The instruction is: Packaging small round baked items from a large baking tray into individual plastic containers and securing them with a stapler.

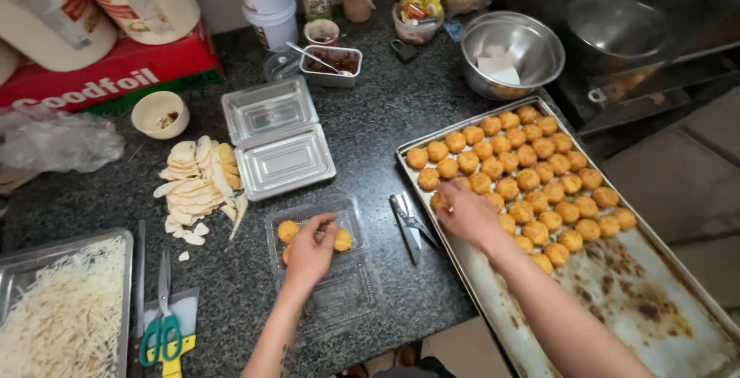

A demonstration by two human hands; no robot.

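Left hand hovers over the clear plastic box at the counter's near edge, fingers curled on a golden pastry; another sits at the box's left. Right hand pinches a pastry at the baking tray's left rim. Tongs lie between box and tray; open counter lies beyond them.

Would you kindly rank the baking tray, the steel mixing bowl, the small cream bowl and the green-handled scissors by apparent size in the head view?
1. Baking tray
2. Steel mixing bowl
3. Green-handled scissors and small cream bowl: look alike, and the scissors lie nearer the camera, so unranked.
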